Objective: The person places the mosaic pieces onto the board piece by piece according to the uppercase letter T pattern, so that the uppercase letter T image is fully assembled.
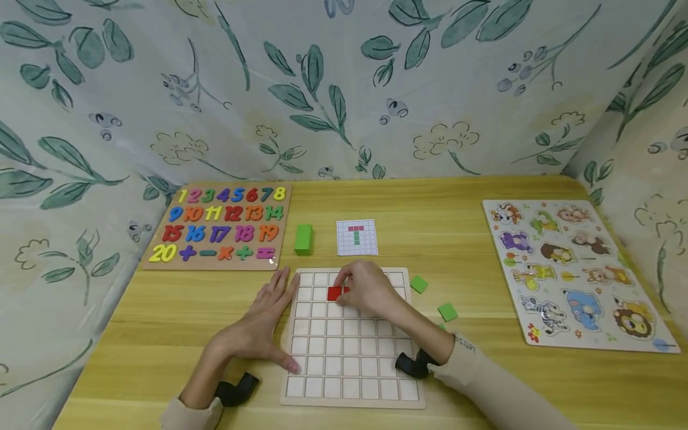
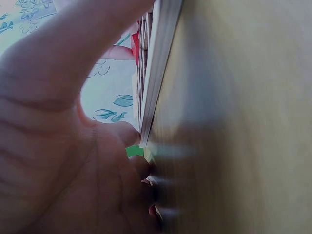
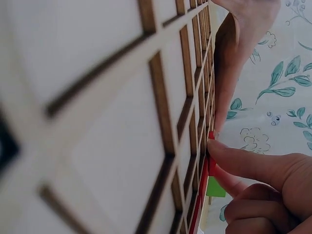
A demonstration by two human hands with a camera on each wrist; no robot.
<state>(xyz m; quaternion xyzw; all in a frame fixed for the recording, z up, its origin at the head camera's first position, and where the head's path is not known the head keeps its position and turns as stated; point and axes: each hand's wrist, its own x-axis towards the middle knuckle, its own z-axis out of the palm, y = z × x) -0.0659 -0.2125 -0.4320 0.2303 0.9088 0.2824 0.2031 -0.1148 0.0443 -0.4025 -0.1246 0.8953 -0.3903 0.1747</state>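
A pale wooden grid board (image 1: 352, 399) with white square cells lies on the table. My right hand (image 1: 368, 289) is over its upper part, pinching a red square tile (image 1: 334, 294) between thumb and fingers; the same tile (image 3: 212, 163) shows by the thumb in the right wrist view. More red (image 3: 196, 214) lies along the board there, partly hidden by the hand in the head view. My left hand (image 1: 258, 331) spreads along the board's left edge, its thumb touching the lower left and its fingertips near the upper left corner.
Loose green tiles (image 1: 447, 312) lie right of the board. Behind it are a pattern card (image 1: 371, 246) with a red and green T and a green block (image 1: 303, 239). A number puzzle (image 1: 156, 264) lies at left, an animal puzzle (image 1: 553, 286) at right. Leaf-patterned cloth (image 1: 349, 89) hangs behind.
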